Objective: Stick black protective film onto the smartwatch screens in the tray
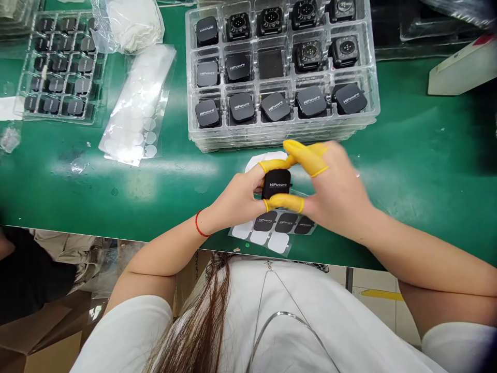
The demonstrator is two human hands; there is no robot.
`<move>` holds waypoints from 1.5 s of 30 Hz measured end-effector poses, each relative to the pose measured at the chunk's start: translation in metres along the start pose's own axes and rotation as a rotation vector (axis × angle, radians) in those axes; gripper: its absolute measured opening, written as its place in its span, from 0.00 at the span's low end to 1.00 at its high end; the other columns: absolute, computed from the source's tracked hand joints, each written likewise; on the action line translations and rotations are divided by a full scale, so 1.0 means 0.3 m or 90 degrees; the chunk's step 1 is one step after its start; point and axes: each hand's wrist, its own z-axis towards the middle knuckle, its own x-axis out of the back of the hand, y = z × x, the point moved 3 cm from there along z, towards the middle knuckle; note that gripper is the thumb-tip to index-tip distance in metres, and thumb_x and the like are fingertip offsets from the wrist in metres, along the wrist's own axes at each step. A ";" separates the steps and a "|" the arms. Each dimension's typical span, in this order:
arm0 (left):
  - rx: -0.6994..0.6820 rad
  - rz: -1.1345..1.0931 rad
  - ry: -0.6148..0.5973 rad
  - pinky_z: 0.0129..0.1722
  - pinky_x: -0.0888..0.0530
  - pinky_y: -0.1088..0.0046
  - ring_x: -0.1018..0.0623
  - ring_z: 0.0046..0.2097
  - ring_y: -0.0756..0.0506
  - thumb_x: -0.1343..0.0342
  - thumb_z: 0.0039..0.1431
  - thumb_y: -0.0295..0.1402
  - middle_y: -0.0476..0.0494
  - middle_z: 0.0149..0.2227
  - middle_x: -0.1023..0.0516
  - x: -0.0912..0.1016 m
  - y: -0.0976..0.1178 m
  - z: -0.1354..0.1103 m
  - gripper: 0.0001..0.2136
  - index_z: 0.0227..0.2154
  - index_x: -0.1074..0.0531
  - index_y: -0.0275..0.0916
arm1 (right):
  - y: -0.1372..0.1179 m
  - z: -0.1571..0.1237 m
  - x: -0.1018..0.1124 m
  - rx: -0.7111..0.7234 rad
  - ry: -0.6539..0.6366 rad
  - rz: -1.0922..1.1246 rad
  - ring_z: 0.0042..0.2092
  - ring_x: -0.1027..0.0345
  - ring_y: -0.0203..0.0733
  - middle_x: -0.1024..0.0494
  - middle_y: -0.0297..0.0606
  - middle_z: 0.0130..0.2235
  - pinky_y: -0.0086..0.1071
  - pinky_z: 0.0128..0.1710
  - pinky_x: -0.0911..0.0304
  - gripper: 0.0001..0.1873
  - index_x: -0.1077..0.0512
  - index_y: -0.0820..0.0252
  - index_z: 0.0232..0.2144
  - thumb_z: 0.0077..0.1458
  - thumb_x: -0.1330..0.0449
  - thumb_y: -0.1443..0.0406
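Observation:
A small black square module [276, 185] with a white HiFuture logo sits between my hands, above the green bench mat [404, 155]. My left hand [236, 199], with a red string at the wrist, grips it from the left. My right hand [334, 191], blurred by motion, pinches it from the right. Yellow finger cots cover the fingertips touching it. Beneath the hands lies a backing sheet [272, 230] carrying black pads and white patches. Part of a white piece [264, 160] shows behind the module.
A stacked clear plastic tray [281, 140] of black square modules stands just beyond my hands. At the left are a smaller tray [60, 67] of black parts, a clear sheet of white round stickers [137, 106] and a bag of white material [130, 26]. A white box [464, 70] sits at the right.

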 end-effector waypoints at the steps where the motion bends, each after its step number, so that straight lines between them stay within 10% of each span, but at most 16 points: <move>1: -0.005 -0.009 0.004 0.44 0.20 0.67 0.19 0.43 0.46 0.36 0.53 0.31 0.45 0.50 0.23 0.000 0.003 -0.001 0.24 0.53 0.33 0.46 | -0.004 0.002 -0.007 0.002 -0.029 0.036 0.47 0.31 0.56 0.24 0.45 0.44 0.48 0.42 0.32 0.26 0.30 0.57 0.54 0.57 0.36 0.53; 9: 0.139 -0.135 0.074 0.40 0.22 0.69 0.18 0.39 0.46 0.39 0.57 0.31 0.50 0.32 0.19 0.022 0.014 0.006 0.36 0.65 0.50 0.45 | 0.087 0.419 0.142 -0.020 0.242 0.017 0.41 0.30 0.37 0.23 0.39 0.43 0.33 0.43 0.33 0.07 0.31 0.57 0.42 0.67 0.48 0.65; 13: 0.125 -0.120 0.059 0.40 0.23 0.69 0.18 0.40 0.46 0.40 0.57 0.31 0.48 0.32 0.20 0.031 0.016 0.008 0.29 0.61 0.42 0.42 | 0.193 0.604 0.117 -0.094 0.080 -0.217 0.49 0.32 0.47 0.23 0.47 0.46 0.43 0.52 0.37 0.12 0.25 0.68 0.45 0.63 0.45 0.68; 21: 0.075 -0.071 0.030 0.39 0.25 0.72 0.19 0.40 0.48 0.43 0.58 0.29 0.48 0.34 0.20 0.036 0.023 0.011 0.24 0.58 0.39 0.39 | 0.322 0.562 0.215 -0.061 -0.130 -0.373 0.58 0.36 0.57 0.24 0.46 0.52 0.48 0.57 0.42 0.28 0.24 0.65 0.52 0.47 0.29 0.64; 25: 0.055 -0.066 0.035 0.41 0.25 0.71 0.20 0.39 0.49 0.44 0.59 0.29 0.47 0.35 0.20 0.031 0.000 0.020 0.22 0.56 0.38 0.38 | 0.323 0.597 0.216 -0.029 -0.100 -0.379 0.59 0.36 0.54 0.20 0.45 0.47 0.48 0.61 0.53 0.18 0.24 0.77 0.45 0.53 0.39 0.69; 30: 0.047 -0.101 0.083 0.43 0.24 0.67 0.22 0.41 0.48 0.43 0.59 0.30 0.47 0.38 0.23 0.035 -0.029 0.032 0.25 0.58 0.42 0.41 | 0.210 0.462 0.200 -0.048 0.069 -0.214 0.49 0.28 0.46 0.21 0.48 0.47 0.42 0.50 0.37 0.23 0.27 0.73 0.53 0.60 0.52 0.72; 33: 0.051 -0.146 0.072 0.42 0.23 0.66 0.22 0.40 0.47 0.39 0.57 0.33 0.47 0.40 0.25 0.020 -0.040 0.033 0.38 0.65 0.55 0.47 | 0.073 0.286 0.114 0.001 0.030 0.044 0.45 0.27 0.44 0.21 0.41 0.45 0.38 0.45 0.32 0.18 0.25 0.59 0.48 0.59 0.48 0.72; 37: 0.032 -0.098 0.029 0.43 0.23 0.64 0.23 0.44 0.44 0.37 0.55 0.37 0.43 0.47 0.28 -0.008 -0.049 0.026 0.38 0.63 0.52 0.47 | -0.060 0.094 -0.008 0.123 -0.025 -0.034 0.39 0.29 0.48 0.21 0.40 0.39 0.44 0.40 0.34 0.11 0.23 0.56 0.37 0.59 0.46 0.69; 40: 0.017 -0.055 0.028 0.48 0.24 0.62 0.25 0.50 0.42 0.37 0.55 0.38 0.40 0.54 0.31 -0.009 -0.040 0.018 0.27 0.55 0.42 0.44 | -0.011 0.002 -0.007 0.143 -0.019 0.017 0.41 0.30 0.46 0.22 0.37 0.39 0.44 0.44 0.34 0.12 0.24 0.52 0.36 0.63 0.48 0.65; 45: 0.086 -0.074 -0.026 0.43 0.22 0.64 0.25 0.47 0.45 0.39 0.57 0.35 0.38 0.60 0.35 -0.006 -0.018 0.005 0.23 0.52 0.42 0.45 | 0.238 -0.092 0.067 -0.164 0.040 -0.253 0.38 0.31 0.56 0.23 0.52 0.36 0.48 0.37 0.36 0.16 0.24 0.65 0.44 0.62 0.48 0.63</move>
